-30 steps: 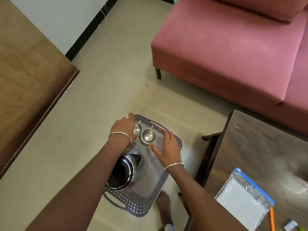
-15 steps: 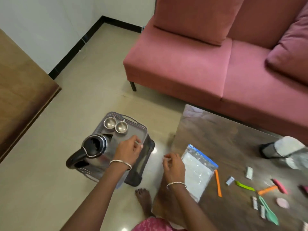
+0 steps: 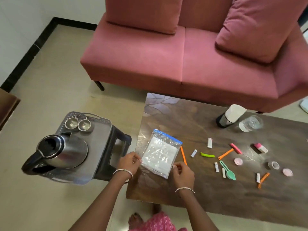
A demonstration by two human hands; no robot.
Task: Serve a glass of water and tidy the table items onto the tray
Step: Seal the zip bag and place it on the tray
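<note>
A clear zip bag [image 3: 158,152] with a blue seal and white contents lies near the left end of the dark wooden table [image 3: 208,194]. My left hand [image 3: 130,161] pinches its near left edge. My right hand [image 3: 183,172] pinches its near right corner. To the left, a grey tray [image 3: 101,130] rests on a dark stool [image 3: 116,147] and carries a steel kettle [image 3: 56,150] and two small steel cups [image 3: 78,124]. A glass of water [image 3: 250,123] stands at the table's far right beside a white bottle [image 3: 230,115].
Small items are scattered over the table's right half: orange sticks [image 3: 183,155], a green clip [image 3: 207,154], a green spoon [image 3: 229,171], pink pieces [image 3: 235,148], white sachets [image 3: 210,142], a tape roll [image 3: 273,165]. A pink sofa [image 3: 183,55] stands behind the table. My foot [image 3: 135,220] is on the floor.
Both hands left the tray and cups and moved right to the table. They now pinch the zip bag's near edge. The view swung right and shows more of the table.
</note>
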